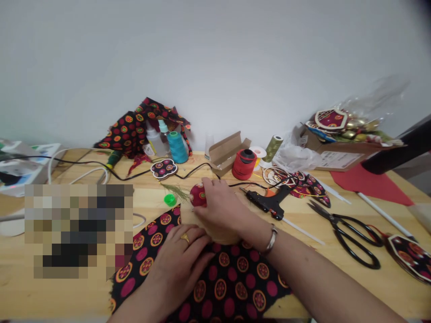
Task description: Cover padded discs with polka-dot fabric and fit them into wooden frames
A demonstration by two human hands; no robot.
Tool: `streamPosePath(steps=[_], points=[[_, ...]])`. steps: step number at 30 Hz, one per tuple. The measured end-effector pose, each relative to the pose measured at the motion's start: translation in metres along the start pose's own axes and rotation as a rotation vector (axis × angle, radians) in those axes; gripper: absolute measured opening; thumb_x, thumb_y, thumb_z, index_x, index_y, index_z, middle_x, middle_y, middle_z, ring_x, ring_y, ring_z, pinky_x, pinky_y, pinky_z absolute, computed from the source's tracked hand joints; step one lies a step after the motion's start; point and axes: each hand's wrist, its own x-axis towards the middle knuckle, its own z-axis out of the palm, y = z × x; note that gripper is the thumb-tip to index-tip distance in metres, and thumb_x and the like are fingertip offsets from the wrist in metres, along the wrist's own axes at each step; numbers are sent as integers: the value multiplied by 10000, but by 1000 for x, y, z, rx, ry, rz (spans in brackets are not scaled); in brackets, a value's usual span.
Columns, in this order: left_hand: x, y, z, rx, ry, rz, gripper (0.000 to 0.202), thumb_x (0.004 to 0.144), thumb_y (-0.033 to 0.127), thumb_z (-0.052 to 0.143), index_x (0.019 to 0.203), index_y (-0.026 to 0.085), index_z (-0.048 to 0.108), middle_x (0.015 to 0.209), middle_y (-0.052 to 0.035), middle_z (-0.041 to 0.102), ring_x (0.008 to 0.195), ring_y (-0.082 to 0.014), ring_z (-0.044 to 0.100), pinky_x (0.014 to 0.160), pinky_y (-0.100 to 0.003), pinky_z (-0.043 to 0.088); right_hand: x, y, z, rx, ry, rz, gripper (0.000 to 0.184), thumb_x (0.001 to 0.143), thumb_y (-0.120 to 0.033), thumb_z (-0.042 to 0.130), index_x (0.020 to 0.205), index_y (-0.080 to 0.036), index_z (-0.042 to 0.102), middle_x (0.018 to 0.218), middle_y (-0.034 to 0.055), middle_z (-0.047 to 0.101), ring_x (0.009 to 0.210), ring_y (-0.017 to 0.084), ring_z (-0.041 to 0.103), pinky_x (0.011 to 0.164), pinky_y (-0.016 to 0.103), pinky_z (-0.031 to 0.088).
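While a flower-shaped piece point(164, 169) looks finished on the table point(67, 296), the right hand point(222, 206) has its fingers around a red piece point(198, 196) beyond the loose, seemingly unused cloth point(242, 278), where the left hand point(180, 255) rests, its grip impossible to tell.

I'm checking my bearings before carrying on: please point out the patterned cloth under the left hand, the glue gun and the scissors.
Patterned cloth point(231, 277): head view, on its printed surface.
Glue gun point(267, 202): head view, on its black body.
Scissors point(333, 219): head view, around the pivot.
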Motion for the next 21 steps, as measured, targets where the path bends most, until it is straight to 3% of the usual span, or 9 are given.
streamPosePath(steps=[3, 6, 8, 10, 12, 15, 18, 21], points=[[0, -1, -1, 4, -1, -16, 186, 899, 168, 546, 1074, 210, 589, 979, -47, 649, 952, -233, 572, 839, -424, 462, 11, 4, -10, 93, 47, 27, 391, 786, -352, 677, 1072, -126, 535, 1017, 122, 641, 927, 251, 588, 779, 365, 464], [1, -1, -2, 3, -14, -2, 162, 910, 145, 504, 1014, 211, 610, 919, -38, 648, 913, -228, 566, 800, -411, 461, 4, 12, -24, 197, 92, 38, 496, 772, -396, 708, 1161, -159, 512, 1079, 89, 636, 960, 225, 602, 814, 364, 473], [2, -1, -2, 6, -12, -2, 162, 912, 130, 481, 943, 208, 620, 882, -34, 641, 878, -220, 561, 769, -392, 461, -9, 17, -32, 434, 70, 78, 573, 745, -368, 738, 1229, -184, 495, 1124, 79, 638, 961, 207, 618, 836, 365, 486], [4, 0, -2, 10, 3, -3, 183, 916, 121, 459, 898, 203, 622, 867, -36, 636, 857, -213, 553, 750, -376, 460, -28, 22, -38, 848, -13, 191, 621, 711, -341, 760, 1251, -182, 497, 1158, 92, 641, 966, 203, 632, 855, 364, 497], [5, 2, -2, 13, 10, -4, 195, 920, 118, 449, 893, 203, 622, 876, -39, 638, 861, -211, 548, 757, -374, 457, -49, 27, -39, 1234, -121, 294, 509, 759, -356, 697, 1205, -171, 535, 1149, 101, 656, 991, 209, 640, 885, 370, 492], [6, 4, -2, 18, 0, -8, 192, 914, 106, 452, 898, 202, 617, 894, -42, 640, 872, -210, 548, 768, -370, 457, -75, 37, -35, 1532, -209, 316, 368, 870, -448, 511, 1105, -174, 584, 1047, 99, 697, 946, 223, 673, 866, 394, 503], [8, 6, -2, 36, 4, -8, 193, 906, 98, 451, 872, 199, 612, 885, -40, 637, 854, -206, 551, 755, -361, 459, -90, 45, -29, 1732, -227, 327, 363, 887, -465, 470, 1099, -193, 583, 977, 92, 716, 903, 231, 688, 814, 388, 513], [9, 7, 0, 94, -4, 10, 205, 894, 77, 446, 854, 194, 610, 877, -42, 642, 840, -210, 560, 755, -368, 458, -95, 49, -27, 1731, -214, 363, 377, 882, -471, 453, 1112, -194, 565, 987, 106, 714, 908, 234, 686, 785, 379, 516]])
